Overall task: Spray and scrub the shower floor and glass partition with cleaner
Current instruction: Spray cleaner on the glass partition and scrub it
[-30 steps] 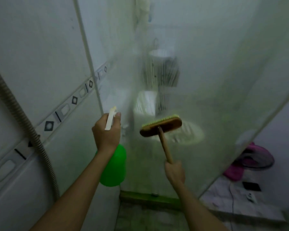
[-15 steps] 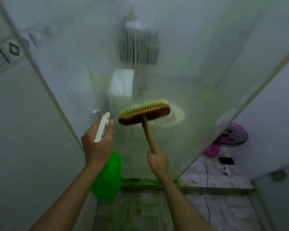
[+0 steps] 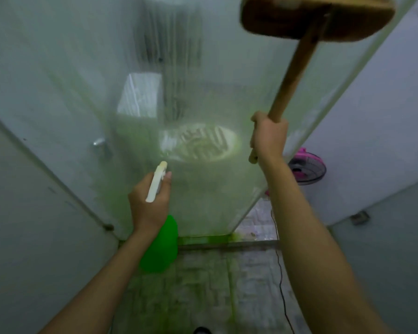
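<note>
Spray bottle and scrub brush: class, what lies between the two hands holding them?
In the head view, only the green-streaked glass partition shows between the left hand on the spray bottle and the right hand on the scrub brush.

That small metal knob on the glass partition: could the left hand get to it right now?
Probably yes: the knob sits just up-left of the left hand with nothing between, though its fingers grip the green spray bottle.
</note>
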